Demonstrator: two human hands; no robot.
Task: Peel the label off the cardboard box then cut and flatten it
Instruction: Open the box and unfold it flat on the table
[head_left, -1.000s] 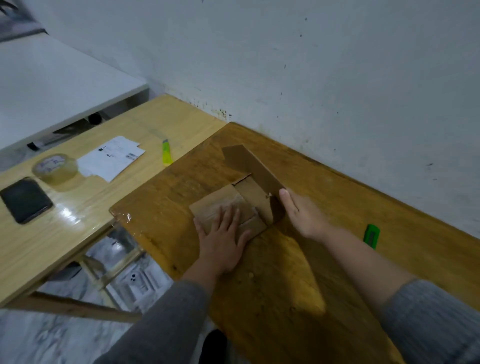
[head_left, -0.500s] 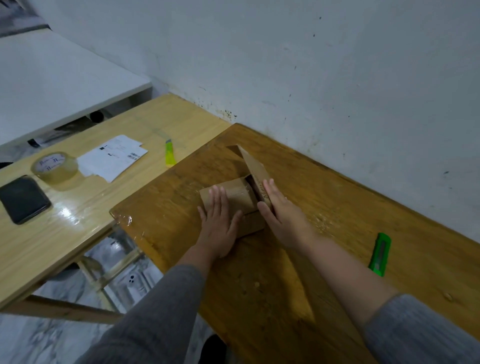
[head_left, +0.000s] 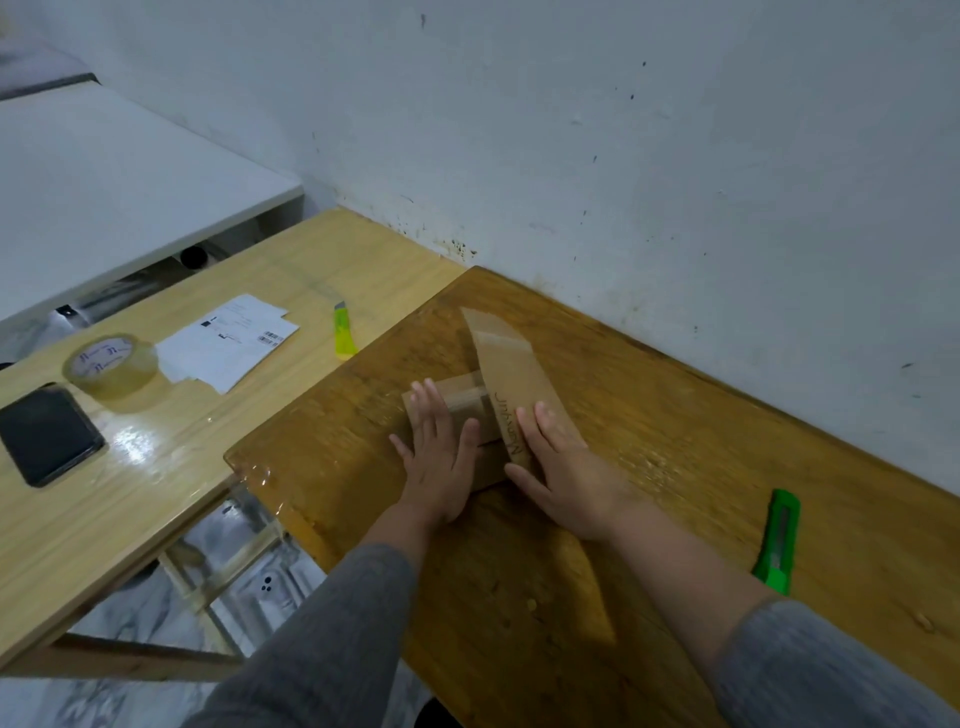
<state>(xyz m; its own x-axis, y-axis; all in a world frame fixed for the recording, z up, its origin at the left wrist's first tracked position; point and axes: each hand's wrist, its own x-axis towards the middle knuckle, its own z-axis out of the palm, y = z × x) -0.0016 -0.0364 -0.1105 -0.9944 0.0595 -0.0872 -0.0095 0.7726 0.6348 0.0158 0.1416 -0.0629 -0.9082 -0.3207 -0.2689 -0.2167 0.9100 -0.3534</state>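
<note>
A cut-open brown cardboard box (head_left: 506, 364) lies on the dark wooden table (head_left: 649, 415). Its left part is flat; a long panel with printed lettering slants up toward the wall. My left hand (head_left: 441, 457) presses flat, fingers straight, on the left part. My right hand (head_left: 558, 462) lies with straight fingers against the slanted panel's right side, thumb at its near edge. A green utility knife (head_left: 777, 540) rests on the table to the right of my right forearm. White peeled labels (head_left: 228, 340) lie on the lighter table to the left.
The lighter wooden table (head_left: 156, 467) on the left holds a roll of clear tape (head_left: 110, 364), a black phone (head_left: 47, 434) and a yellow utility knife (head_left: 343, 332). A white wall (head_left: 623, 156) stands right behind both tables. A gap to the floor opens between the tables.
The long panel has swung from lying flat toward the wall to slanting over the box. My right hand moved left against it. My left hand kept pressing.
</note>
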